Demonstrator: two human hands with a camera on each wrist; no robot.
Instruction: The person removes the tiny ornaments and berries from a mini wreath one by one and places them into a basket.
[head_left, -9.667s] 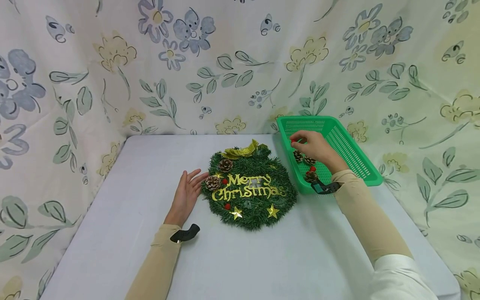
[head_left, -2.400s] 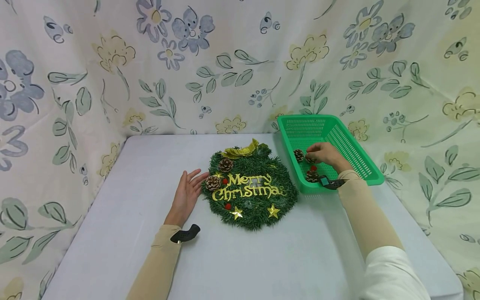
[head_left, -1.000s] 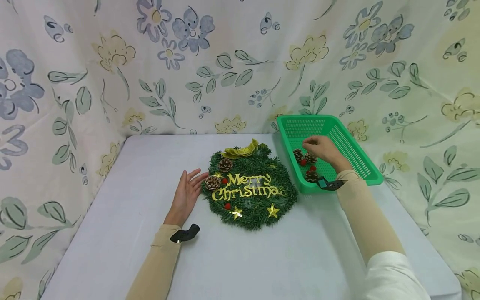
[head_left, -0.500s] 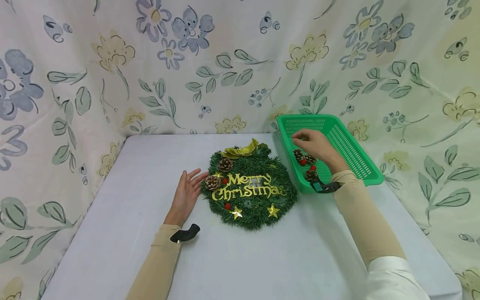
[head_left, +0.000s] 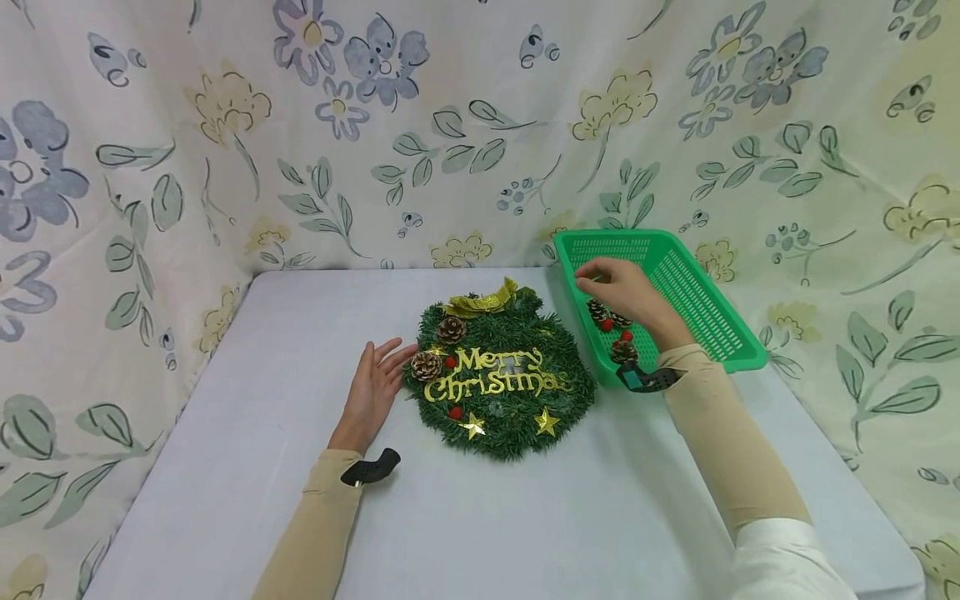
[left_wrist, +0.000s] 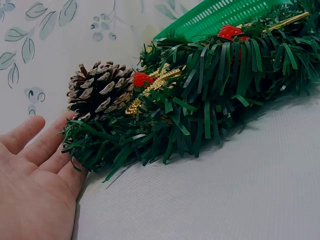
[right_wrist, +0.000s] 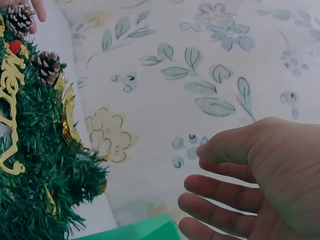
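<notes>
A green Christmas wreath (head_left: 498,437) lies on the table, with gold "Merry Christmas" lettering (head_left: 495,382), gold stars, a gold bow, pine cones and red berries. At its left edge my left hand (head_left: 369,396) rests palm up, straight fingers against the tinsel beside a pine cone (left_wrist: 100,91). Over the left side of the green basket (head_left: 712,312) hovers my right hand (head_left: 626,293). Its fingers (right_wrist: 220,192) are loosely bent, and nothing shows between them. Below it in the basket lie several pine cones (head_left: 623,352) and red berries (head_left: 607,326), partly hidden by the hand.
The white-covered table (head_left: 465,517) stretches in front of the wreath and to its left. A floral curtain (head_left: 450,208) hangs behind and at both sides. The basket stands close to the wreath's right edge.
Earlier my right hand held a red berry above the basket; that berry now lies inside by the pine cones. The right hand has since risen and shifted left. The left hand stays still.
</notes>
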